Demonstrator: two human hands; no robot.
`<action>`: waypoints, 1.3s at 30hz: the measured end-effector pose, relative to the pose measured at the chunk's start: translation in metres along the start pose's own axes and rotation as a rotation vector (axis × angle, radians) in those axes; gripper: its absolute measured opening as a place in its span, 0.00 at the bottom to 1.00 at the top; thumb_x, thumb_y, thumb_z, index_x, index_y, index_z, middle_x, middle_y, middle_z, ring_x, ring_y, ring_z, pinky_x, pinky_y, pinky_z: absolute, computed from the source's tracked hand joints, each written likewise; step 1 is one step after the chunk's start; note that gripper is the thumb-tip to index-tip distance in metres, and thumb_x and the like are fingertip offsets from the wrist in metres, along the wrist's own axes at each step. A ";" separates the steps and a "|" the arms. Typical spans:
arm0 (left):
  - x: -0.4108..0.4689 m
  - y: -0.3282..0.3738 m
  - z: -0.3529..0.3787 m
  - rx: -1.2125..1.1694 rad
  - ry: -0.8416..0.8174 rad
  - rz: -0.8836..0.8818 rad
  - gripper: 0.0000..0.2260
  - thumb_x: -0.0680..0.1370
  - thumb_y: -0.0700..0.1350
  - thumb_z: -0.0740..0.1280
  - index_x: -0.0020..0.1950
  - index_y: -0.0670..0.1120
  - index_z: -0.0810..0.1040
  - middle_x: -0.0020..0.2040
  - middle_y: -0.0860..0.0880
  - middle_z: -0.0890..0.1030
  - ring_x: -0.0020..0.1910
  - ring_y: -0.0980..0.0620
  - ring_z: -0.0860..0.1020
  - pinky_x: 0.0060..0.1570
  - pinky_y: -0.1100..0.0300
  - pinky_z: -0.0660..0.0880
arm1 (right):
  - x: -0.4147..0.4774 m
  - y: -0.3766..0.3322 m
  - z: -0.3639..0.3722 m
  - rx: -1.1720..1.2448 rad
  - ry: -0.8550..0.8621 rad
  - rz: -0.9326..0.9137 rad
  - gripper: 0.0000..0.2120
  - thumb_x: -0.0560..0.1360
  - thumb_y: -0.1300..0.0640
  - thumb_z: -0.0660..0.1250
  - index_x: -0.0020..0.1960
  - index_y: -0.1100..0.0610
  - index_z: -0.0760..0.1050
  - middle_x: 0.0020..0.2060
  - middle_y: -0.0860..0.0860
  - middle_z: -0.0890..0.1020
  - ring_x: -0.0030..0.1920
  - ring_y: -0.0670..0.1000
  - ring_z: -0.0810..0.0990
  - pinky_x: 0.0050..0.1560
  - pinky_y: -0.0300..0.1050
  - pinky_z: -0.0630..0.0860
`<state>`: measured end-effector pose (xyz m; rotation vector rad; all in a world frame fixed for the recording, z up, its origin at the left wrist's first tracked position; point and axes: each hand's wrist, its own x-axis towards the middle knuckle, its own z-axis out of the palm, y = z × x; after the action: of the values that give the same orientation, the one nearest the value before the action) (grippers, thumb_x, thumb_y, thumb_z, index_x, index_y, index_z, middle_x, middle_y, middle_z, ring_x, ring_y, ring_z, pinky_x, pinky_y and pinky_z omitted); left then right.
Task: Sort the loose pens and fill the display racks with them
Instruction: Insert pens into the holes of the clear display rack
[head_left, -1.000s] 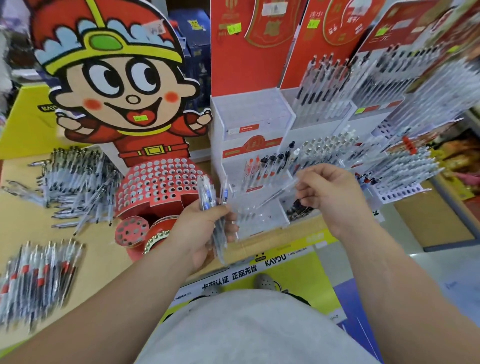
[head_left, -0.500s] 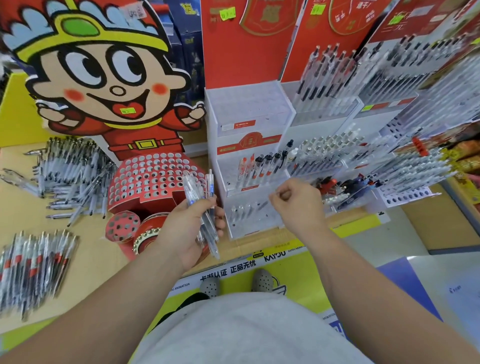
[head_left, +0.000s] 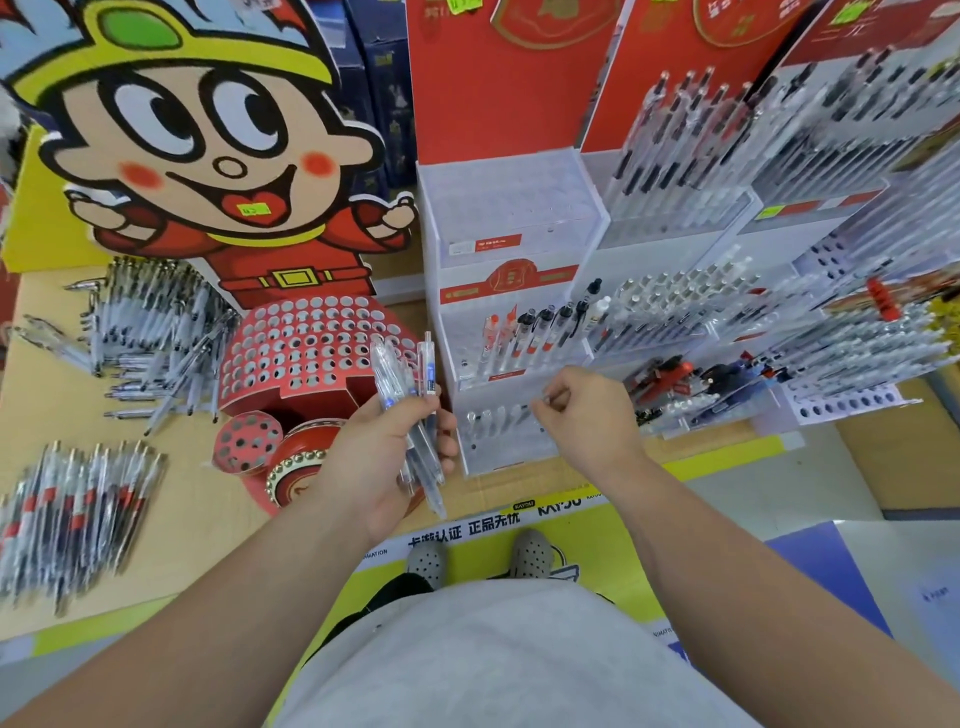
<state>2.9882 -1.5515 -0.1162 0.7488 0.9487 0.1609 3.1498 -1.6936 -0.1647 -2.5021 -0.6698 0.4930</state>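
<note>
My left hand (head_left: 382, 457) grips a bundle of clear pens (head_left: 410, 405) with blue ink, held upright in front of the red holed stand. My right hand (head_left: 587, 415) pinches the top of one clear pen (head_left: 540, 402) at the lowest tier of the white tiered rack (head_left: 511, 218). A few clear pens (head_left: 488, 418) stand in that tier. The middle tier holds red and black pens (head_left: 540, 332). The top tier has no pens in it.
Loose pens lie in two heaps on the yellow table: one at far left (head_left: 145, 332), one at near left (head_left: 72, 514). A red cartoon-figure stand with holes (head_left: 301, 353) stands left of the rack. Filled racks (head_left: 727, 156) crowd the right. My shoes (head_left: 530, 553) show below.
My right hand has come down from the middle tier to the lowest tier with its pen. My left hand with the bundle stayed near the red stand. The camera tilted down.
</note>
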 end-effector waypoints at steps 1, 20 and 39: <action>0.000 0.000 0.000 -0.001 -0.002 0.000 0.13 0.82 0.38 0.65 0.66 0.36 0.75 0.38 0.43 0.82 0.30 0.49 0.78 0.28 0.57 0.77 | 0.000 0.000 0.003 0.005 -0.017 -0.005 0.05 0.75 0.57 0.73 0.47 0.56 0.79 0.35 0.48 0.81 0.38 0.51 0.81 0.41 0.45 0.78; -0.008 0.012 -0.007 0.227 -0.263 0.044 0.04 0.81 0.37 0.65 0.55 0.40 0.76 0.38 0.44 0.81 0.30 0.49 0.76 0.28 0.58 0.73 | -0.022 -0.032 -0.032 0.209 -0.029 0.034 0.06 0.75 0.61 0.69 0.50 0.53 0.80 0.32 0.50 0.81 0.32 0.48 0.79 0.36 0.41 0.76; -0.014 0.015 -0.014 0.333 -0.403 0.000 0.05 0.78 0.34 0.69 0.52 0.40 0.77 0.37 0.42 0.81 0.26 0.49 0.72 0.24 0.62 0.69 | -0.050 -0.077 -0.054 0.723 -0.264 0.064 0.03 0.78 0.60 0.71 0.51 0.58 0.81 0.42 0.54 0.82 0.38 0.51 0.82 0.37 0.43 0.76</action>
<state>2.9721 -1.5394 -0.1017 1.0415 0.5950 -0.1499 3.1063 -1.6823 -0.0679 -1.7938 -0.4019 0.9132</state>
